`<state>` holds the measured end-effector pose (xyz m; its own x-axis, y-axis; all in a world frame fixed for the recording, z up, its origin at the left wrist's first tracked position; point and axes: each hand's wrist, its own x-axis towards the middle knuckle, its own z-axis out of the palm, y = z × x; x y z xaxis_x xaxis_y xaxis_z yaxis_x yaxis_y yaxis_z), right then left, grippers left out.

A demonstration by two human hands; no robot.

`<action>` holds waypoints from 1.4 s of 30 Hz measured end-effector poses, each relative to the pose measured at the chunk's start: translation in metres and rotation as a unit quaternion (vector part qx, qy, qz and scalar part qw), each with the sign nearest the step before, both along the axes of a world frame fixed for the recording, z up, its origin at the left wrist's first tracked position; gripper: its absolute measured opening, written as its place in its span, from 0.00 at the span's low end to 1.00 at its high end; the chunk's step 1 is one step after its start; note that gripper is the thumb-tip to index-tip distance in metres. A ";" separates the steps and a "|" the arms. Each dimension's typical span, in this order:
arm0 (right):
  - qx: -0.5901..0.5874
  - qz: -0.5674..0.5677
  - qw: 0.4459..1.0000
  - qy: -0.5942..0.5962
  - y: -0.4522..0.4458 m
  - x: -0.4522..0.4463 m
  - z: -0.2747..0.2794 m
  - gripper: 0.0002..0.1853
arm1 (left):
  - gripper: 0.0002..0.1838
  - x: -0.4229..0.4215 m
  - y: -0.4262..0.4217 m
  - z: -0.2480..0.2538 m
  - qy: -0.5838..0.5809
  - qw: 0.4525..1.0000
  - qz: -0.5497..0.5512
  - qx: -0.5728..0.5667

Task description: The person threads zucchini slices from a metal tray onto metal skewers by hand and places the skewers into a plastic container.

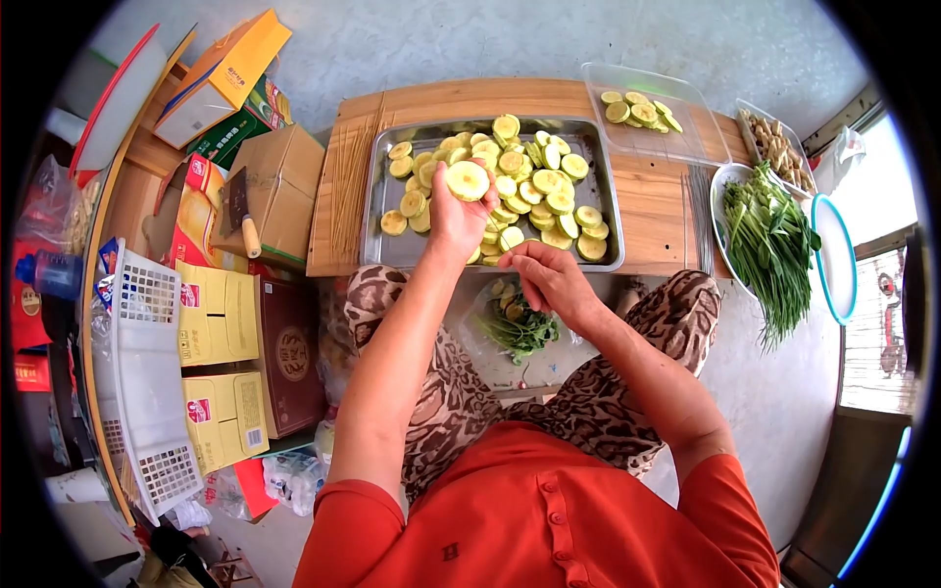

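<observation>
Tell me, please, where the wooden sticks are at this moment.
In the head view, the wooden sticks lie at the left end of the table, beside the tray's left edge.

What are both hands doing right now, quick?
Left hand: closed on at least one zucchini slice.
Right hand: fingers curled closed by the metal tray; whether it pinches anything cannot be told.

The wooden surface [647, 235] carries a metal tray [389, 252], thin wooden sticks [351, 186] left of it, and a clear box [694, 144] and grey skewers [700, 220] to its right.
</observation>
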<state>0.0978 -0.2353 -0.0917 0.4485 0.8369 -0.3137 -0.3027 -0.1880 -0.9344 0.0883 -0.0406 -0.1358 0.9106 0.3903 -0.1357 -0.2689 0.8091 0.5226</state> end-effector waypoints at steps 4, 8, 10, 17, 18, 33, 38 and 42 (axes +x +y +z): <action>0.012 -0.007 1.000 -0.004 0.003 0.000 -0.005 0.12 | 0.27 0.000 -0.003 0.002 0.004 1.000 -0.005 0.012; 0.017 -0.011 1.000 -0.006 0.004 0.000 -0.005 0.12 | 0.27 0.000 -0.004 0.003 0.005 1.000 -0.009 0.029; 0.017 -0.013 1.000 -0.005 0.005 0.001 -0.004 0.12 | 0.27 0.001 -0.006 0.004 0.006 0.999 -0.008 0.038; 0.056 -0.029 0.997 -0.037 0.013 0.004 -0.016 0.12 | 0.26 0.001 -0.012 0.002 -0.006 0.998 -0.041 0.039; 0.052 -0.046 0.997 -0.033 0.015 0.005 -0.013 0.11 | 0.26 -0.001 -0.016 0.003 0.001 0.997 -0.062 0.037; 0.103 -0.089 0.987 -0.084 0.027 0.007 -0.031 0.08 | 0.25 -0.014 -0.028 0.028 0.008 0.982 -0.100 0.158; 0.121 -0.094 0.985 -0.081 0.024 0.008 -0.031 0.08 | 0.27 -0.011 -0.028 0.027 -0.005 0.986 -0.088 0.142; 0.125 -0.131 0.981 -0.071 0.017 0.020 -0.023 0.09 | 0.32 -0.006 -0.006 0.015 0.086 0.974 0.043 0.206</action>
